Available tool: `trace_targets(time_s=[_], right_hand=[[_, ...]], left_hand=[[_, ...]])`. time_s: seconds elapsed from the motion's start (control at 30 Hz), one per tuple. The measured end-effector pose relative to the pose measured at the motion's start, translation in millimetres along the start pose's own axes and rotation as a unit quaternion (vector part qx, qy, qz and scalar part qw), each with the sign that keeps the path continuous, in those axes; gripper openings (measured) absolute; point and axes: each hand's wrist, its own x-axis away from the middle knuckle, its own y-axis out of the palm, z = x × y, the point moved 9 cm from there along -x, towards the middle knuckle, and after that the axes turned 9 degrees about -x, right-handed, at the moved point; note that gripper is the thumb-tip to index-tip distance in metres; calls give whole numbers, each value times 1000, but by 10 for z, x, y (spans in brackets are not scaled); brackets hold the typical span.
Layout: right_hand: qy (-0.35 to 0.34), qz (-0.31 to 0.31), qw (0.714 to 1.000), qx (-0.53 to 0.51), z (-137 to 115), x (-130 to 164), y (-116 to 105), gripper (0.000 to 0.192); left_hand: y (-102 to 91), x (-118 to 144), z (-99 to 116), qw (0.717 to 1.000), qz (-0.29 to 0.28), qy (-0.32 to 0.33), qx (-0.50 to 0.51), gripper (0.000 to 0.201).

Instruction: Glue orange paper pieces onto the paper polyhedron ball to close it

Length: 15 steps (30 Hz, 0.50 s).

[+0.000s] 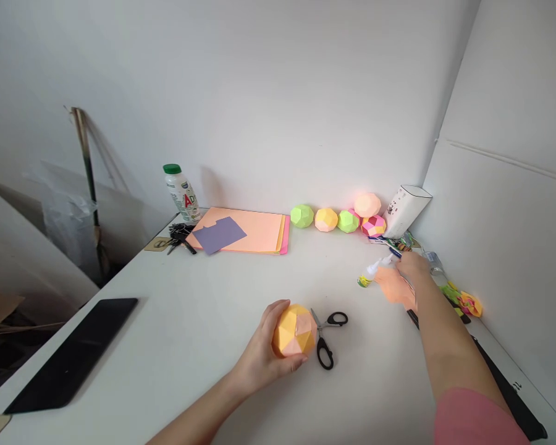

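My left hand [271, 352] is wrapped round a faceted paper ball [295, 330] in yellow and peach, held over the table's front. Just right of the ball lies a pair of scissors [324, 340] with black handles, blades apart. Far to the right, my right hand [413, 264] reaches down with its fingers curled together; what they hold, if anything, is hidden. A small blue-tipped item [395, 252] shows beside those fingers. Left of this hand are a small glue bottle [365, 279] with a yellow label and some peach paper [391, 285], partly covered by the hand and arm.
Several paper balls [325, 219] line the wall, by a white paper holder [406, 210]. Coloured sheets [254, 228], a purple piece [220, 235], keys [180, 236] and a green-capped bottle [181, 193] are at back left. A black flat panel [76, 352] lies along the left edge.
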Motion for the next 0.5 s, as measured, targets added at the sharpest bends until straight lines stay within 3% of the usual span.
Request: trace_targets(time_s=[0.17, 0.23, 0.3, 0.33, 0.4, 0.43, 0.5], right_hand=[[80, 73, 991, -76, -254, 131, -369, 31], [69, 73, 986, -135, -525, 393, -444, 30], [34, 22, 975, -219, -889, 804, -357, 23], [-2, -48, 935, -351, -1139, 1055, -216, 18], [-30, -228, 824, -517, -1628, 1641, 155, 11], [-27, -287, 780, -556, -1799, 1907, 309, 12], [-12, -337, 725, -601, -1973, 2263, 536, 11]], left_hand=[[-23, -7, 76, 1000, 4, 8, 11, 76], [-19, -2, 113, 1000, -4, 15, 7, 77], [-6, 11, 168, 999, -14, 35, -8, 79], [1, 20, 197, 999, -17, 48, -18, 80], [18, 40, 251, 996, -20, 77, -40, 83], [27, 50, 269, 995, -19, 90, -49, 84], [45, 65, 289, 992, -17, 108, -65, 85]])
